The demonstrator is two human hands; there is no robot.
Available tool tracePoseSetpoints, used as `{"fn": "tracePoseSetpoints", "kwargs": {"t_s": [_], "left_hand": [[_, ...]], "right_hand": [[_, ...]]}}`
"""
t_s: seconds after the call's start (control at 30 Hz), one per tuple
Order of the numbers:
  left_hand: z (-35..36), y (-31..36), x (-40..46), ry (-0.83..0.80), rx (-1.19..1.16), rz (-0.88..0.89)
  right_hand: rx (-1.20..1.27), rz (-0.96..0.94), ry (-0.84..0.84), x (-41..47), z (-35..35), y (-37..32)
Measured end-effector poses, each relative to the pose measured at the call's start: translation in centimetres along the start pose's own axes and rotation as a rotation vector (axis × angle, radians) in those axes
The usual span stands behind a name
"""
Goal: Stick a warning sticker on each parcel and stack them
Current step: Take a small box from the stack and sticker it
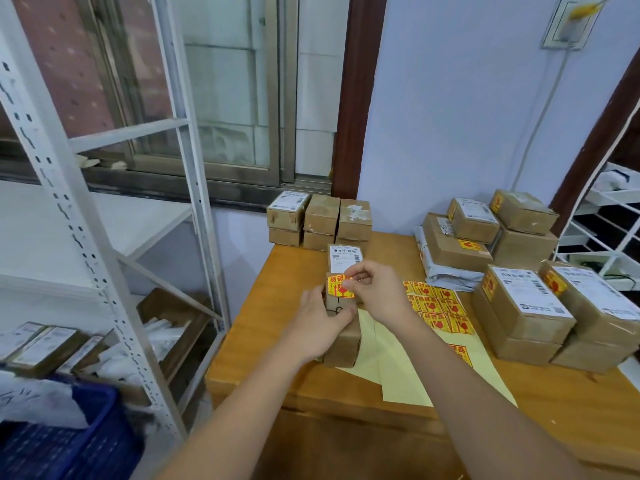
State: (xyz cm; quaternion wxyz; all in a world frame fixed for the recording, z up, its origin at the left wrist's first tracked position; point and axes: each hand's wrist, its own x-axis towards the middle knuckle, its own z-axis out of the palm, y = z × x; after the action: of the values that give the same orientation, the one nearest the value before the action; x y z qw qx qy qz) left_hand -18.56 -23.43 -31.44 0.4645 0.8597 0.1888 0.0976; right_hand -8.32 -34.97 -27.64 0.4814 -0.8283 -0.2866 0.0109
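A brown cardboard parcel [343, 344] stands on end on the wooden table [263, 327]. My left hand [317, 323] grips its left side. My right hand [375, 289] pinches the top edge of a yellow-and-red warning sticker [337, 287], which lies against the parcel's upper face. A second parcel with a white shipping label [344, 256] stands just behind it. A sheet of several more warning stickers [440, 310] lies to the right on pale yellow backing paper [398, 362].
Stacks of stickered parcels [526, 306] fill the table's right side, with more [485, 233] behind them. Plain parcels [320, 220] are stacked at the table's back left. A white metal shelf [104, 237] and a blue crate [69, 445] stand to the left.
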Motion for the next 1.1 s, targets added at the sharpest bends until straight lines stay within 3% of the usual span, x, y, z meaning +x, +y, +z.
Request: {"fn": "tracePoseSetpoints", "kwargs": {"t_s": [0.47,0.63,0.93,1.1], "left_hand": [[-0.1,0.0,-0.4,-0.018,-0.04,-0.008],[-0.3,0.3,-0.4,-0.06,0.074,-0.01],[-0.5,0.4,-0.4,-0.074,0.091,-0.007],[-0.5,0.5,-0.6,-0.07,0.069,0.002]], "right_hand": [[-0.072,-0.008,-0.016,0.4,0.3,0.1],[-0.101,-0.021,-0.026,0.6,0.2,0.0],[-0.335,-0.052,0.005,1.7,-0.4,0.0],[-0.154,0.047,-0.027,1.7,0.5,0.4]]}}
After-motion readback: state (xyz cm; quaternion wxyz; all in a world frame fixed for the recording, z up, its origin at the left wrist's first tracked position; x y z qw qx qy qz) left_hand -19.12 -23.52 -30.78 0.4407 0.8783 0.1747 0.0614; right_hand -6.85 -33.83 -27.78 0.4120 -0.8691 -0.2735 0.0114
